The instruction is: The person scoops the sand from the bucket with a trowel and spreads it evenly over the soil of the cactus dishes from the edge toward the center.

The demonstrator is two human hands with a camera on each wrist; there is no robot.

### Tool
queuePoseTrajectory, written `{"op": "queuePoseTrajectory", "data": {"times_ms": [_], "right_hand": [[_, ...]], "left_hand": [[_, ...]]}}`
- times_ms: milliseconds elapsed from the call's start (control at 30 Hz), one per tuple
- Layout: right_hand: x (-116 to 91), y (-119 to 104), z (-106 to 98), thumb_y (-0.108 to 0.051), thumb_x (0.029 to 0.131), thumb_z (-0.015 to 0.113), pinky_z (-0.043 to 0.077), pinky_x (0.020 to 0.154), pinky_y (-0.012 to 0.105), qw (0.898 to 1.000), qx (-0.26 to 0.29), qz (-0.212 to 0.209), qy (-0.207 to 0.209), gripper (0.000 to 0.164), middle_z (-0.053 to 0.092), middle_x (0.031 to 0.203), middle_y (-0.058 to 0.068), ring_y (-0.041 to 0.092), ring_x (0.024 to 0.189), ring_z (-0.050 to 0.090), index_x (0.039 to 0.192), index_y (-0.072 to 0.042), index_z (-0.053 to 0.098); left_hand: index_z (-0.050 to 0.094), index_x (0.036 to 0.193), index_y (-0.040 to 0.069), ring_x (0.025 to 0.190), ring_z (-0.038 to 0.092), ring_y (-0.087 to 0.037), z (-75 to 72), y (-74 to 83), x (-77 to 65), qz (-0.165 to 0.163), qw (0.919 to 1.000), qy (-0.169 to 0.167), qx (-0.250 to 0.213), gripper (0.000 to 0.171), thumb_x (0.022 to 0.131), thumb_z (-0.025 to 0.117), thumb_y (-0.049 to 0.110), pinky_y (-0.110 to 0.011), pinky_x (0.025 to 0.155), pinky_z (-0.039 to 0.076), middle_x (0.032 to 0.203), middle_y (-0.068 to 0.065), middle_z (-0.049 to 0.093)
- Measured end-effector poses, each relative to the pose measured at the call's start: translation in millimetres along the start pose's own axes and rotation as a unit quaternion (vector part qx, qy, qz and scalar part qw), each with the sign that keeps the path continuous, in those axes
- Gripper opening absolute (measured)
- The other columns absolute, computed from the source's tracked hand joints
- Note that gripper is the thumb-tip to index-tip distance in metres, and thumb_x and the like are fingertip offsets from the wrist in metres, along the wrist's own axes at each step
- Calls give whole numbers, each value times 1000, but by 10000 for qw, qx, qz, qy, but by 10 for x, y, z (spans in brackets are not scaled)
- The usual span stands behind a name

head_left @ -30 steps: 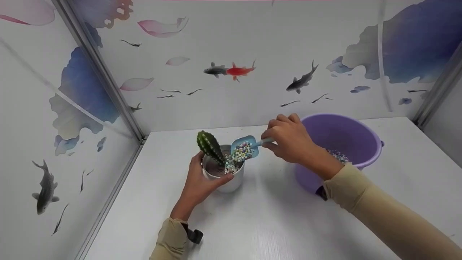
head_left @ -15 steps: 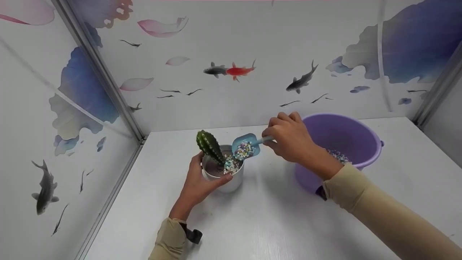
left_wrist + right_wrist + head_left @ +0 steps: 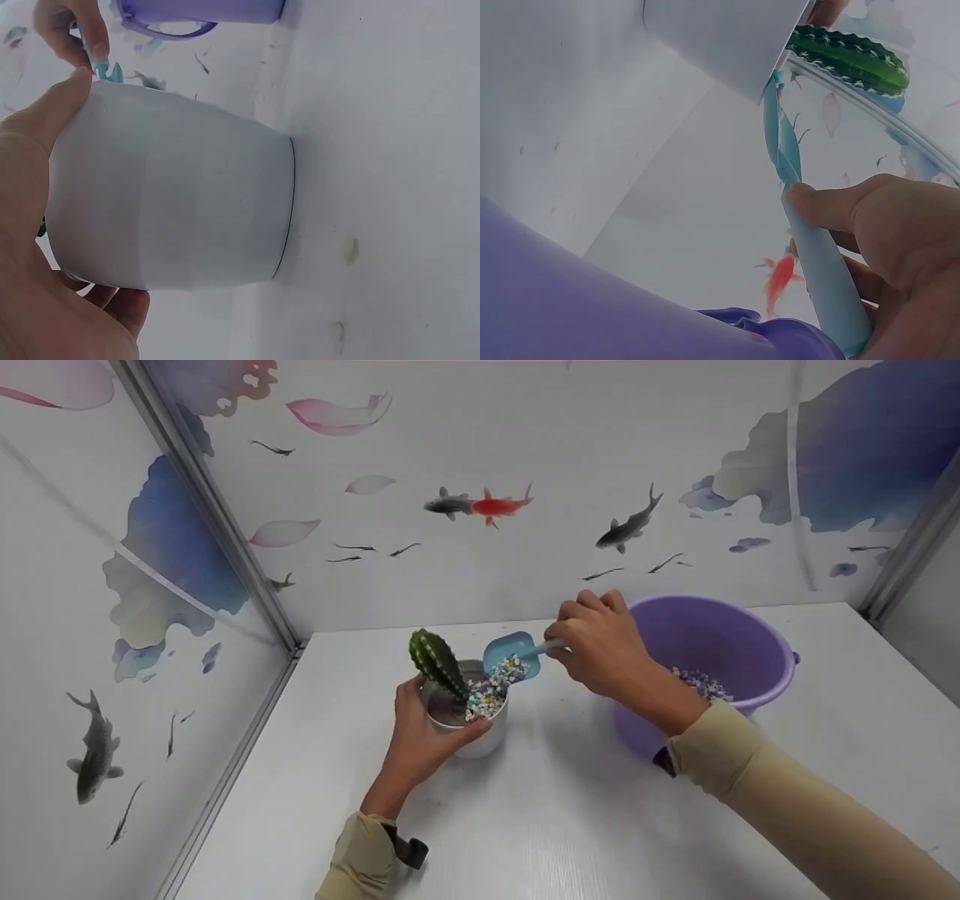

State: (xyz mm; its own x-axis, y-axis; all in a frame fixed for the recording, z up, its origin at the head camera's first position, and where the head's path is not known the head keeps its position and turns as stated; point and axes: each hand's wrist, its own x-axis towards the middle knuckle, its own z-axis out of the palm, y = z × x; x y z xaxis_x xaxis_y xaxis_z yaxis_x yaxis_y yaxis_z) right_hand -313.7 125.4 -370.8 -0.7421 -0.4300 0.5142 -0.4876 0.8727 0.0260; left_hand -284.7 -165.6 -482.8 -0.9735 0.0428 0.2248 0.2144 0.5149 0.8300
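My left hand grips a white pot by its rim and side, thumb at the near edge. A green cactus leans to the left in the pot, with small multicoloured pebbles lying on its right side over brown soil. In my right hand is the handle of a light blue scoop, pinched between thumb and fingers. The scoop's blade tilts down at the pot's right rim, and pebbles run from it onto those in the pot.
A purple bucket stands to the right, behind my right forearm, with more pebbles inside. All of this is on a white table. Printed wall panels close off the back and the left side.
The scoop has tipped further and its pebble load has shrunk, while the heap in the pot has grown. The left hand keeps its grip on the pot.
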Motion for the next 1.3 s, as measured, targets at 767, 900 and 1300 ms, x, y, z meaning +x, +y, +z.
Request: {"op": "queuePoseTrajectory", "data": {"times_ms": [767, 900, 1300], "right_hand": [[28, -41, 8, -18, 91, 90, 41, 90, 49, 9988, -222, -118, 413, 16, 73, 100, 5, 28, 96, 56, 106, -18, 86], [25, -58, 19, -17, 90, 90, 42, 90, 49, 9981, -265, -158, 533, 17, 73, 100, 5, 28, 96, 57, 106, -18, 86], [25, -95, 25, -19, 91, 90, 43, 90, 48, 9985, -212, -39, 509, 15, 74, 100, 5, 28, 97, 58, 106, -17, 86]], "left_hand": [[27, 170, 16, 164, 32, -30, -98, -103, 46, 71, 9976, -363, -582, 120, 78, 96, 51, -58, 132, 33, 175, -9, 33], [28, 169, 18, 162, 31, -31, -66, -95, 29, 52, 9990, -228, -387, 121, 76, 97, 54, -60, 134, 31, 173, -9, 29], [26, 167, 15, 165, 25, -32, -6, -41, 17, 16, 9997, -68, -243, 125, 73, 98, 57, -61, 135, 26, 170, -12, 26]]}}
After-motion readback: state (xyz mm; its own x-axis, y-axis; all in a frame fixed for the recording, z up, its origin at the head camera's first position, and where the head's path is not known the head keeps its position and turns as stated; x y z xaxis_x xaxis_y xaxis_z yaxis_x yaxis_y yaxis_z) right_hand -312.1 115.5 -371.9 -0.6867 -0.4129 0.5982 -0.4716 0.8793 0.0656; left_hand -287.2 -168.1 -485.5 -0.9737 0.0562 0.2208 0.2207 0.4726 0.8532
